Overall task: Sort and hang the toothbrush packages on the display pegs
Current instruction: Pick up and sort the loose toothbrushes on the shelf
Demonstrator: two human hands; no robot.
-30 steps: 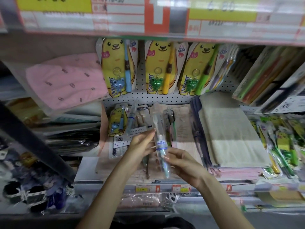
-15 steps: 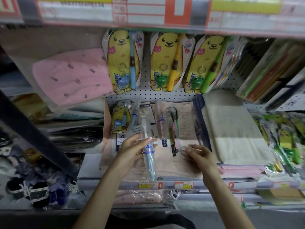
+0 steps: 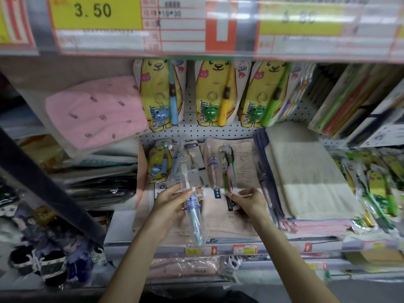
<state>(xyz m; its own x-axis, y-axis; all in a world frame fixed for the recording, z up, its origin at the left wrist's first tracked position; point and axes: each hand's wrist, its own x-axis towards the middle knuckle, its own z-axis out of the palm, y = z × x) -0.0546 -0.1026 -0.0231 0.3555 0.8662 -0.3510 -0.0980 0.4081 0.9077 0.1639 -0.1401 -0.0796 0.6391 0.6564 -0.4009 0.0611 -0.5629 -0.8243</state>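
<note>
My left hand [image 3: 172, 202] grips a clear tube package with a light-blue toothbrush [image 3: 192, 213], held upright over the shelf. My right hand [image 3: 247, 201] pinches the lower end of a clear pack with green, pink and black toothbrushes [image 3: 228, 171] that lies on the beige towel. A pink toothbrush in a clear tube [image 3: 213, 169] lies between them. A small yellow bear toothbrush pack [image 3: 158, 162] leans at the left. Three large yellow bear packs [image 3: 215, 92] hang on pegs of the white pegboard [image 3: 196, 130] above.
A pink bagged cloth [image 3: 94, 112] hangs at the left. Folded beige and white towels [image 3: 306, 171] lie at the right, with green toothbrush packs [image 3: 380, 186] beyond. Price labels [image 3: 96, 12] run along the shelf edge overhead. Boxed toothbrushes [image 3: 349, 101] stand at the upper right.
My right hand let go of the blue toothbrush tube and moved right to the green-pink-black pack. My left hand kept the tube and shifted it slightly left.
</note>
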